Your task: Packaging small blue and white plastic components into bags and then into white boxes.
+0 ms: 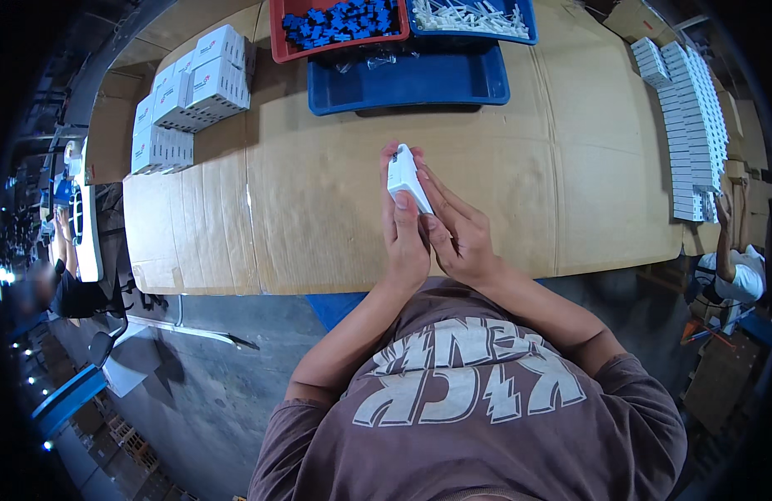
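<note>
A small white box (403, 174) is held between my two hands above the middle of the cardboard-covered table (336, 200). My left hand (405, 238) grips its left side, with the thumb on the near part of the box. From the right, my right hand (461, 230) closes around the other side, fingers stretched along it. The box tilts, its far end pointing away from me. A small dark spot shows at that far end; my palms and fingers hide most of the sides.
Stacked white boxes (204, 88) stand at the far left. A tall stack of slim white boxes (691, 125) lines the right edge. At the back are a red bin (279, 42) of blue parts, a blue bin (532, 33) of white parts and another blue bin (403, 93). People work at both sides.
</note>
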Motion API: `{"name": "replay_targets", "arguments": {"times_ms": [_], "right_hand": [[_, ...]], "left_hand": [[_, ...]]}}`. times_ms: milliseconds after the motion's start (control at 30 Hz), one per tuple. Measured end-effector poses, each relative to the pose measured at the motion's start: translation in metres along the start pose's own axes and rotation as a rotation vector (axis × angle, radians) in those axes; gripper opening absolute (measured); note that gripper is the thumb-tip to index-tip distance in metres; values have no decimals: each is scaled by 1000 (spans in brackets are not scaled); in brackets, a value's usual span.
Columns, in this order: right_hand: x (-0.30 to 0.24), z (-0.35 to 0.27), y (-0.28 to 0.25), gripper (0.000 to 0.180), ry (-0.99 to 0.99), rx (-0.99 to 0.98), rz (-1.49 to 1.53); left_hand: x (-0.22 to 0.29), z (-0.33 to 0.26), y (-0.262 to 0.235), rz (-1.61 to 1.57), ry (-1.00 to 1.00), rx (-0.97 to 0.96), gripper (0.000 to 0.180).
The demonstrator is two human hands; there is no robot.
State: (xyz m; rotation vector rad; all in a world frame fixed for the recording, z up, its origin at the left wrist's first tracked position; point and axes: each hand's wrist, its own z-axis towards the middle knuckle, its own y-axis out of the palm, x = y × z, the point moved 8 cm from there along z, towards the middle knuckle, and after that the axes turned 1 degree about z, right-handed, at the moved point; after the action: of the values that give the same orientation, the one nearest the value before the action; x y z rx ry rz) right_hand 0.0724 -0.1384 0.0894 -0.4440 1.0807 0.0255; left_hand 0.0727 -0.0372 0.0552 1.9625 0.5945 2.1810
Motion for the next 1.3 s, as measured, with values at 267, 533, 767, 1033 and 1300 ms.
{"name": "replay_targets", "arguments": {"times_ms": [267, 533, 767, 1033, 1300], "right_hand": [[3, -7, 0, 51, 26, 16, 27], [5, 9, 1, 47, 74, 89, 289], [85, -27, 26, 44, 878, 52, 1086], [92, -43, 35, 43, 991, -70, 1345], [66, -15, 8, 49, 963, 99, 887]], "left_hand": [[2, -3, 5, -78, -23, -36, 78], [9, 4, 2, -120, 7, 62, 87], [14, 7, 5, -18, 48, -34, 104], [3, -3, 8, 72, 154, -171, 97], [11, 0, -6, 523, 310, -153, 89]]}}
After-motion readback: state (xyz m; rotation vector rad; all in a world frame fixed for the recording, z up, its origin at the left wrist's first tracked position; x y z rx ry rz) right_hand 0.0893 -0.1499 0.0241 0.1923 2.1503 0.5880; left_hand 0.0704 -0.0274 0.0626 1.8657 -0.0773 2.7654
